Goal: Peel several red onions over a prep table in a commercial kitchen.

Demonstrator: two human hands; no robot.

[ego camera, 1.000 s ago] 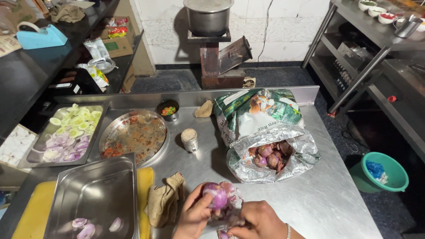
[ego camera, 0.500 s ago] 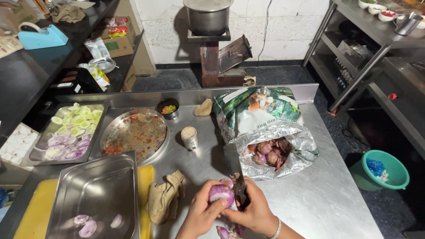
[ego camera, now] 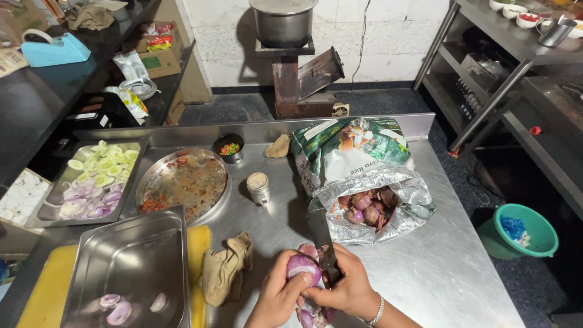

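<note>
Both hands are working close: left hand [ego camera: 276, 297] gripping the peeled onion [ego camera: 303, 265], right hand [ego camera: 349, 285] clutching the knife [ego camera: 322, 240], whose blade is risking a slip onto fingers.

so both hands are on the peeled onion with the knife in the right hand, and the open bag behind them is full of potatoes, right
Not quite: the open bag holds purple onions, not potatoes, as the head view shows. The rest stands: the left hand and right hand are both on the peeled onion, and the knife is in the right hand.
</note>
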